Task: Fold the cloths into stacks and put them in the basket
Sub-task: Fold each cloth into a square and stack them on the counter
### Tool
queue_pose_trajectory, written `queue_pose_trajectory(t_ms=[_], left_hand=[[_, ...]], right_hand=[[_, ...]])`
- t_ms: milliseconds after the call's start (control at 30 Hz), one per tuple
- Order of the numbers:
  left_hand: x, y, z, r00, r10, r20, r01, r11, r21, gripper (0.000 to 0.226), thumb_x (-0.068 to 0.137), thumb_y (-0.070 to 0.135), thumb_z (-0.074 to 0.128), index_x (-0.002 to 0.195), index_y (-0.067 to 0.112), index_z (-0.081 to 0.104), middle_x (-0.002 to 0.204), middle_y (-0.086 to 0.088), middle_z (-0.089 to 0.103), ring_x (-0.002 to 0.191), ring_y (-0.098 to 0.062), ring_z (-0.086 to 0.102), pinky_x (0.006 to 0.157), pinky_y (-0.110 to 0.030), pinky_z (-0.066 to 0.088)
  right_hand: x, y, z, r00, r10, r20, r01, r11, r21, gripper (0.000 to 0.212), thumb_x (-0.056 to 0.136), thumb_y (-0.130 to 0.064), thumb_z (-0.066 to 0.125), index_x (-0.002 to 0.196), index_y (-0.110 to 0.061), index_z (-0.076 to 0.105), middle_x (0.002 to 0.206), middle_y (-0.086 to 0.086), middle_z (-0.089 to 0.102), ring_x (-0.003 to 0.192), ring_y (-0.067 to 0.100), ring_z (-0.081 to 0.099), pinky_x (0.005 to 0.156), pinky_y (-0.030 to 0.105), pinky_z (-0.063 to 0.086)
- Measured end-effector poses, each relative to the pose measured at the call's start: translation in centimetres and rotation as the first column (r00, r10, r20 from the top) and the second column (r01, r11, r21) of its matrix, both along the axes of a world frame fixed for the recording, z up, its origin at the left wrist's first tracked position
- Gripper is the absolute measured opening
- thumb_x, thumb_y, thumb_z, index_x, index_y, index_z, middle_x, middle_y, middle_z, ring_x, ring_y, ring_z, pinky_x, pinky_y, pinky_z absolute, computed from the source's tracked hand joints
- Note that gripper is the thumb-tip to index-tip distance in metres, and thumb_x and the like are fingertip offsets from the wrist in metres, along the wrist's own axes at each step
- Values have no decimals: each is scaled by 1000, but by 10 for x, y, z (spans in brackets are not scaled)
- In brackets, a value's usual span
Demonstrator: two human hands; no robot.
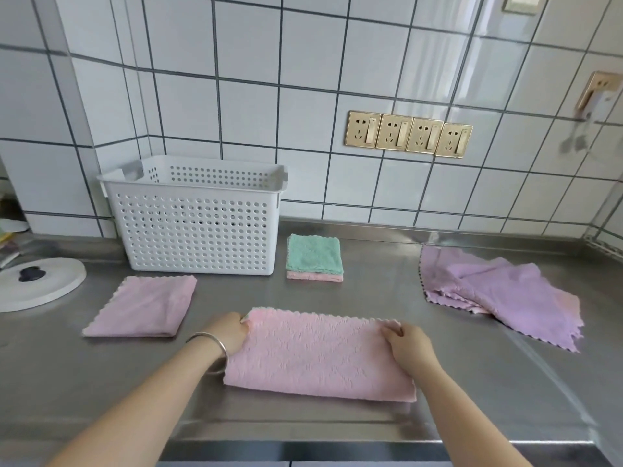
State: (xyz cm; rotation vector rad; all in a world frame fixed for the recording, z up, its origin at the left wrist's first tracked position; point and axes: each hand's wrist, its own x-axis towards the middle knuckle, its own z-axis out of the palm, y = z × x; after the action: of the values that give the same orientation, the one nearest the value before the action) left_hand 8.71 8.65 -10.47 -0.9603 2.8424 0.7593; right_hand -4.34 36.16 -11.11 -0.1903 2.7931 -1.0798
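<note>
A pink cloth [320, 355], folded in half into a long rectangle, lies on the steel counter in front of me. My left hand [229, 332] pinches its far left corner and my right hand [404, 342] pinches its far right corner. A white perforated basket [199, 230] stands at the back left against the tiled wall. Right of the basket sits a small folded stack, a green cloth [313, 254] on top of a pink one [315, 277]. A folded lilac cloth [145, 306] lies left of my left hand. Loose lilac cloths [499, 291] lie in a heap at the right.
A round white lid with a dark knob [37, 283] rests at the far left of the counter [371, 291]. A row of gold wall sockets [408, 133] is above the counter. The counter's front edge runs just below the pink cloth.
</note>
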Motion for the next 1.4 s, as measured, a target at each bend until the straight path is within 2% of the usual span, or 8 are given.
queue_pose_trajectory(t_ms=[433,600,733,867,967,1067,1300,1400], left_hand=[[-16,7,-3,982,34,187,-2,986,-169,46,99,31,29,114,0,59,122,-18,61,113,-30,57,90,-30,43],[-9,10,-1,998,47,-43,-58,949,-310,49,88,40,46,128,13,38,128,-9,50,116,-29,50,90,-37,46],[-12,49,8,963,-266,-39,226,879,-421,61,92,48,36,146,33,14,157,6,11,145,-23,7,115,-48,18],[-22,85,-1,850,-493,184,526,807,-268,62,89,63,24,145,42,9,157,15,-4,146,-18,-12,115,-57,-7],[-25,92,-16,827,-508,240,555,806,-206,78,77,78,24,144,44,3,157,14,-12,145,-20,-17,113,-59,-12],[-23,93,-22,826,-509,243,559,795,-236,110,44,91,0,143,45,-3,156,13,-18,144,-21,-19,112,-61,-11],[-22,94,-24,833,-492,253,544,810,-219,101,54,93,12,143,47,-1,156,12,-16,144,-23,-18,113,-59,-10],[-27,95,-9,863,-499,81,504,842,-191,65,76,63,40,137,40,35,153,9,24,143,-22,19,114,-40,16]], right_hand=[[-4,-8,-2,999,-46,3,46,999,4,20,90,-30,53,97,-20,68,109,12,68,104,32,57,73,28,38],[2,-2,11,990,-115,-81,109,991,-76,46,91,-34,52,132,-17,43,112,9,60,111,29,54,81,32,39],[32,-5,6,951,70,-300,-10,980,197,43,90,-24,48,133,-21,42,129,5,49,116,26,45,92,35,40],[61,-6,0,969,54,-241,8,968,250,57,86,-20,47,140,-19,29,129,4,42,115,24,41,92,30,39],[70,1,-3,987,-24,-158,58,975,212,59,84,-20,50,139,-14,29,127,8,40,115,27,42,92,31,38],[71,7,-2,996,-63,-69,76,972,221,56,85,-22,51,135,-9,31,124,12,42,113,30,49,89,32,40],[67,13,7,980,-142,139,102,960,262,29,78,-29,54,100,-11,57,92,4,59,80,26,55,61,25,38],[72,7,8,987,-158,25,150,966,209,16,80,-23,49,93,-18,57,86,0,56,80,24,55,62,25,37]])
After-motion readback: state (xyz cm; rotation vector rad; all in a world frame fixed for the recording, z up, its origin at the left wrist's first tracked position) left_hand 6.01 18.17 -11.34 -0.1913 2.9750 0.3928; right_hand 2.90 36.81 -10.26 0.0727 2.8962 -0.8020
